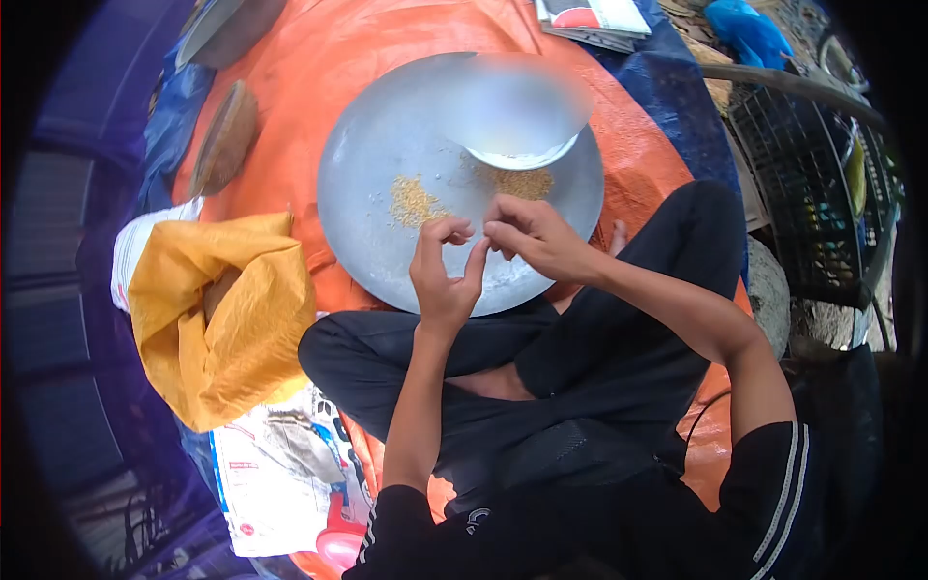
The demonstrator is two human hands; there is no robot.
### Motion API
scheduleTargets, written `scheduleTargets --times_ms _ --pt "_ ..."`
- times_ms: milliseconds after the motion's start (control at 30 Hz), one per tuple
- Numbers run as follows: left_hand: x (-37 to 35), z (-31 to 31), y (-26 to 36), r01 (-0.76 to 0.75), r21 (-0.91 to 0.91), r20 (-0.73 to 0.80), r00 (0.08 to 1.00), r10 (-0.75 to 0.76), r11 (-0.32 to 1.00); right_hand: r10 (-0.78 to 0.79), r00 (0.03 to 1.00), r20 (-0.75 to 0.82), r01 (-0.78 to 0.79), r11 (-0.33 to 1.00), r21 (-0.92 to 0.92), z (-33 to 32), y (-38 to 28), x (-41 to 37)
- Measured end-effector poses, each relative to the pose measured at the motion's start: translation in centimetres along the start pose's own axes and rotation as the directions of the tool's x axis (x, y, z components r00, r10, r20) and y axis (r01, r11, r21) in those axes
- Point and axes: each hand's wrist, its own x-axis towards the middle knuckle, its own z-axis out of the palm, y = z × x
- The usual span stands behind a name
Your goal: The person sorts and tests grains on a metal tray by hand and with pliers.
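Observation:
Both hands are over a round grey metal tray (367, 261) on the ground in front of my crossed legs. My left hand (448, 275) has its fingers curled and its thumb apart from them, with nothing visible between. Its thumb tip is close to the fingertips of my right hand (536, 237), which are pinched together; whatever they hold, if anything, is too small to make out. Beyond my left hand lies a small pile of yellowish grains (414, 201). Another grain pile (523, 184) sits beyond my right hand, beside a white bowl (532, 159) whose inside is blurred.
An orange tarp (300, 106) covers the ground. To the left are a yellow sack (227, 319), a brown basket (225, 140) and a grey basin (227, 34). Folded papers (594, 21) lie at the top. A black plastic crate (807, 184) stands at right.

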Motion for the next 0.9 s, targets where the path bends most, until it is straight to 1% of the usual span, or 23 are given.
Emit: scheduleTargets --times_ms 33,100,167,233,300,367,567,900 --pt "-0.1 0.0 -0.1 0.009 0.009 -0.01 1.0 -0.009 1.0 0.006 1.0 -0.015 -0.006 1.0 0.006 0.0 0.0 0.0" --pt "-0.1 0.1 -0.2 0.012 -0.033 -0.004 1.0 -0.012 0.999 0.02 1.0 -0.003 -0.02 1.0 0.006 -0.1 -0.2 -0.1" --pt "-0.2 0.0 -0.3 0.019 -0.032 -0.011 1.0 -0.02 0.999 0.021 1.0 0.021 -0.02 0.999 -0.038 -0.1 -0.4 -0.1" --pt "-0.3 0.0 -0.3 0.041 -0.042 0.021 0.999 -0.04 0.998 0.016 1.0 0.022 -0.015 0.999 -0.045 0.0 -0.4 -0.1" --pt "-0.3 0.0 -0.2 0.04 -0.035 0.02 0.999 -0.039 0.999 0.009 1.0 0.02 -0.008 0.999 -0.054 0.0 -0.3 -0.1" --pt "-0.3 0.0 -0.1 0.037 -0.029 0.022 0.999 -0.037 0.999 -0.01 1.0 -0.021 0.008 0.998 -0.062 0.1 -0.1 -0.1" --pt "-0.5 0.2 -0.4 0.041 -0.047 0.01 0.999 -0.041 0.998 -0.025 0.998 -0.052 0.021 0.997 -0.073 0.4 0.1 -0.1" --pt "-0.5 0.3 -0.2 0.025 0.006 0.01 1.0 -0.025 1.0 -0.028 0.995 -0.099 0.016 0.992 -0.122 0.6 0.7 -0.3"
